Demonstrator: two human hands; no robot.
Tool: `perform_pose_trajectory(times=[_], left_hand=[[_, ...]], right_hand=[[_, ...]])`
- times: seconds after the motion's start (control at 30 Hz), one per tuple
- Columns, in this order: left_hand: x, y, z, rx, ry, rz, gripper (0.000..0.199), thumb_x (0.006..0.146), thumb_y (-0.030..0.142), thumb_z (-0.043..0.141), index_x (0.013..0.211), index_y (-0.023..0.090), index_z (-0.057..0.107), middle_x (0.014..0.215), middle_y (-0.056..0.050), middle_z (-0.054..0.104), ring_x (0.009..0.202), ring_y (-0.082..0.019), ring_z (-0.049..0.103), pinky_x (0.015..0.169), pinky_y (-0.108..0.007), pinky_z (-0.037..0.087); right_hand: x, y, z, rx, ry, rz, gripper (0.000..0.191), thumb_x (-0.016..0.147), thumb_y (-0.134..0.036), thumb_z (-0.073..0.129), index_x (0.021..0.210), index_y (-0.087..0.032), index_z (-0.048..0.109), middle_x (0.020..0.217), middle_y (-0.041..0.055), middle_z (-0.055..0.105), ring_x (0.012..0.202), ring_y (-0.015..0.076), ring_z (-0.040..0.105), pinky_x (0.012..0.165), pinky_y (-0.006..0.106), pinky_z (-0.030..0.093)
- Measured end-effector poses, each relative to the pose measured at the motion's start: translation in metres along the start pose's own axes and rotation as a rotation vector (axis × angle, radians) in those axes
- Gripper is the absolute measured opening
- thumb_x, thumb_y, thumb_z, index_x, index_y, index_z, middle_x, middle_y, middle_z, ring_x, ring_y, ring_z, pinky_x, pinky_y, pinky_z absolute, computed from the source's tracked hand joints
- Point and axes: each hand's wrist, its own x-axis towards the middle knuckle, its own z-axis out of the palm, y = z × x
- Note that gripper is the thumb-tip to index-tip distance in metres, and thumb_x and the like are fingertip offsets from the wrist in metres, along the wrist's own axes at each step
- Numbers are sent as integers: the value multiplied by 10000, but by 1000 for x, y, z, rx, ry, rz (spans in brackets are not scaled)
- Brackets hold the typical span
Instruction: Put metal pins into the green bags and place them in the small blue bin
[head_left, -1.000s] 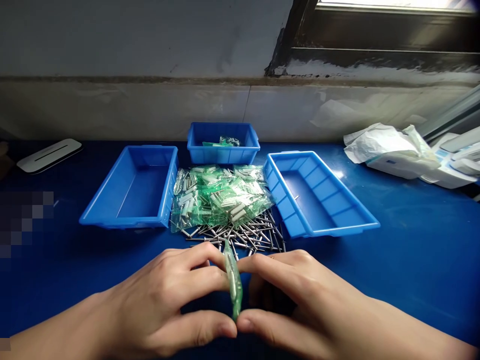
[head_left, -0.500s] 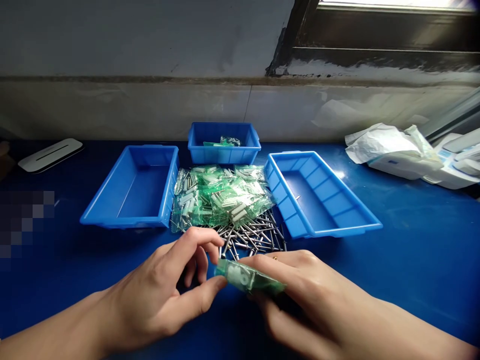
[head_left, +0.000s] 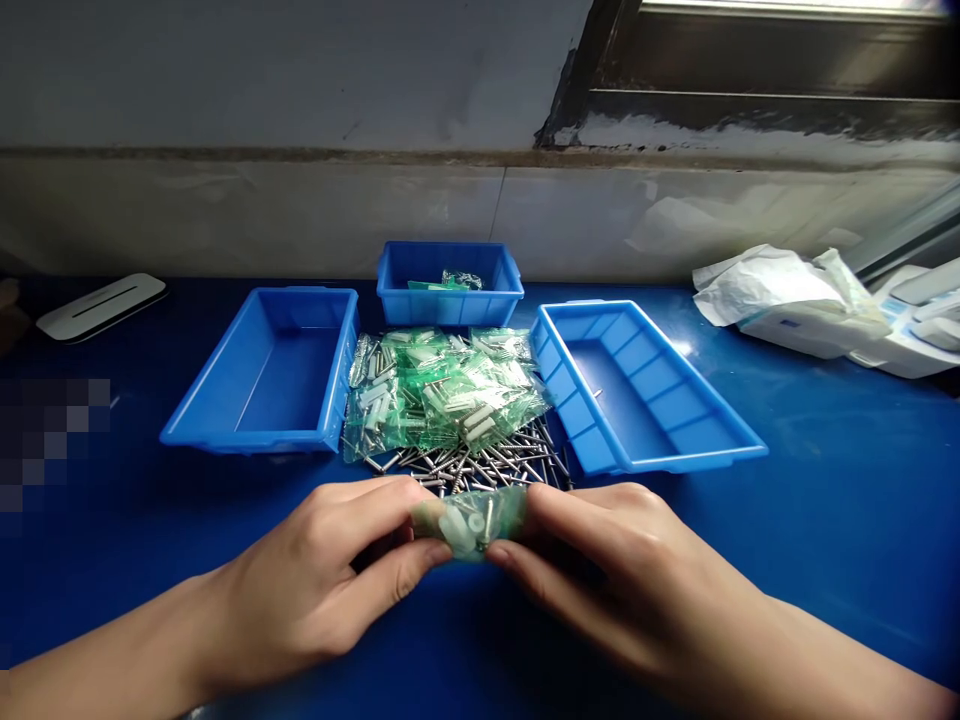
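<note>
Here both hands pinch one small green packet [head_left: 471, 522] between them, near the front of the blue tabletop [head_left: 825, 480]: the left hand [head_left: 330, 570] has a closed grip on its left end, the right hand [head_left: 600, 560] on its right end. Just beyond lie loose metal pins [head_left: 487, 467] and a heap of green packets [head_left: 442, 390], between two blue trays [head_left: 270, 370].

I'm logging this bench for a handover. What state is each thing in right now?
green packet: pinched at both ends, off the table
left hand: closed on packet
right hand: closed on packet
left bin: looks empty
right bin: nearly empty
back bin: holds some packets
packet pile: heaped
metal pins: loose, scattered
</note>
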Motion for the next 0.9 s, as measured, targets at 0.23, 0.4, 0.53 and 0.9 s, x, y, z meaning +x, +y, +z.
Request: perform_pose_trajectory(times=[0.23, 0.4, 0.53, 0.9], left_hand=[[-1, -1, 0, 33, 4, 24, 94, 977, 188, 560, 916, 224, 622, 721, 45, 637, 664, -133, 657, 577, -179, 487], [0, -3, 1, 32, 0, 37, 108, 977, 178, 559, 909, 202, 638, 836, 6, 738, 726, -145, 709, 615, -176, 523], [-2, -3, 2, 57, 11, 56, 41, 980, 194, 585, 978, 226, 610, 787, 44, 703, 670, -113, 676, 599, -149, 509], [0, 4, -3, 101, -72, 189, 257, 992, 196, 560, 1245, 227, 523, 1010, -12, 720, 852, -140, 694, 798, -179, 543]], right_hand=[[1, -1, -1, 36, 10, -4, 197, 975, -186, 536, 780, -214, 549, 621, -72, 498, 485, 105, 439, 492, 259, 317], [-1, 0, -1, 20, -67, 63, 253, 992, -247, 490, 792, -187, 632, 582, -67, 423, 453, 123, 394, 464, 283, 308], [-1, 0, 0, 16, -7, 23, 208, 975, -230, 531, 785, -194, 606, 587, -60, 505, 454, 115, 453, 455, 263, 333], [2, -10, -6, 13, 27, -3, 190, 827, -247, 773, 807, -209, 589, 667, -31, 691, 517, 139, 643, 469, 221, 449]])
